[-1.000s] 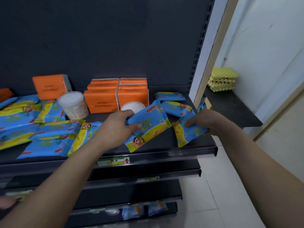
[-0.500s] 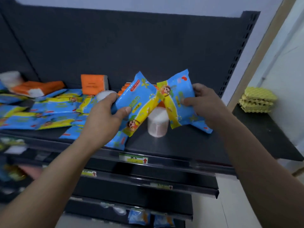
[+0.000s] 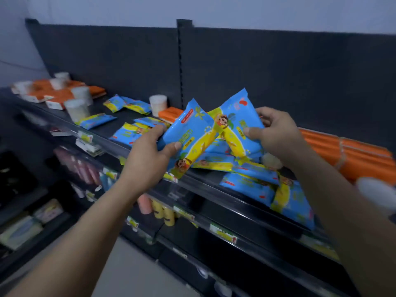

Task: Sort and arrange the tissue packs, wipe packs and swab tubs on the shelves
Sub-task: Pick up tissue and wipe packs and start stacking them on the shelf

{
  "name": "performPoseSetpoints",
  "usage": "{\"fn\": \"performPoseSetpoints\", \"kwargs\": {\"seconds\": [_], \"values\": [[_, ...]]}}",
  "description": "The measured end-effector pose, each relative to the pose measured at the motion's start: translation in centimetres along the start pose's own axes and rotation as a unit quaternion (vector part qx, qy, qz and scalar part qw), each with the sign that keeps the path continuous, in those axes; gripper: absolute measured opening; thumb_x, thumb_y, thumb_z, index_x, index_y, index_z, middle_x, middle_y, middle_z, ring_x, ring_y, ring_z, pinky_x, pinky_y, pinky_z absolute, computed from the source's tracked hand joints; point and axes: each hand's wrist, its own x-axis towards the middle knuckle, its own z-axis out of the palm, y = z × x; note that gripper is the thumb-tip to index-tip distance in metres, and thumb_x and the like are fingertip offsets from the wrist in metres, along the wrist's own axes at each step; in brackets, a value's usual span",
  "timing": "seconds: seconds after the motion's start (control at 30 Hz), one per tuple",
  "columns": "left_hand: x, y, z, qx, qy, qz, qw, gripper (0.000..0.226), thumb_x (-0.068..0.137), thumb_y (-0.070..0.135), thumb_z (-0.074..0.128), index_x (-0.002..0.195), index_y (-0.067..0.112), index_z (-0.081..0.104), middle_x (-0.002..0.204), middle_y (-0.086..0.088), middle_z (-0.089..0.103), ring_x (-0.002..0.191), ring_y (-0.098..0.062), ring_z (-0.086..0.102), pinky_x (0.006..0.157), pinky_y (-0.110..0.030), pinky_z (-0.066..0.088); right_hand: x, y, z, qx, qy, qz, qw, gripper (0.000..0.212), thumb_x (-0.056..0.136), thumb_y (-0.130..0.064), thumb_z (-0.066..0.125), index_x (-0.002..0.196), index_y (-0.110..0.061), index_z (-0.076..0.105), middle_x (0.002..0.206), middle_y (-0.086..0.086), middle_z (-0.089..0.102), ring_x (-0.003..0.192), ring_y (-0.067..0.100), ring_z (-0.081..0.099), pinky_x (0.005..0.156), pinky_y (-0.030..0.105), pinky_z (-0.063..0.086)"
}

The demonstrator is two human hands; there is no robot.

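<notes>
My left hand (image 3: 150,155) grips a blue and yellow wipe pack (image 3: 190,133), held up above the top shelf (image 3: 120,144). My right hand (image 3: 276,129) pinches a second wipe pack (image 3: 235,118), and the two packs touch at their upper edges. Several more wipe packs (image 3: 250,185) lie loose on the shelf below my hands and further left (image 3: 96,120). Orange tissue packs (image 3: 351,151) are stacked at the right, with others (image 3: 53,93) at the far left. White swab tubs (image 3: 158,102) stand along the shelf, one (image 3: 77,108) near the left end.
A dark back panel (image 3: 278,71) rises behind the shelf. Lower shelves (image 3: 192,213) hold pink and yellow items and price tags. A blurred white object (image 3: 377,194) sits at the right edge. Pale floor (image 3: 132,266) shows below.
The view has swung left along the shelf. Both hands have carried their wipe packs leftwards, still lifted and touching, over a different stretch of shelf.
</notes>
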Motion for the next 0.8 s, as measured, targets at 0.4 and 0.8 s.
{"fn": "performPoseSetpoints", "kwargs": {"seconds": [0.4, 0.8], "values": [[5.6, -15.3, -12.6, 0.021, 0.074, -0.101, 0.992, 0.016, 0.086, 0.021, 0.064, 0.076, 0.016, 0.052, 0.066, -0.008, 0.054, 0.058, -0.024, 0.057, 0.057, -0.033, 0.05, 8.9, -4.2, 21.1, -0.038, -0.097, -0.019, 0.994, 0.024, 0.08, 0.0, 0.065, 0.099, -0.015, 0.063, 0.097, 0.011, 0.07, 0.083, 0.025, 0.066, 0.079, 0.043, 0.054], [17.4, -25.0, -18.5, 0.078, 0.08, -0.13, 0.985, 0.011, 0.081, 0.019, 0.071, 0.077, 0.015, 0.061, 0.066, -0.003, 0.055, 0.055, -0.012, 0.042, 0.051, -0.025, 0.036, 22.5, -5.5, 34.2, -0.095, -0.147, -0.058, 0.983, 0.027, 0.077, -0.003, 0.061, 0.101, -0.015, 0.063, 0.096, 0.006, 0.07, 0.088, 0.023, 0.067, 0.076, 0.036, 0.054]]}}
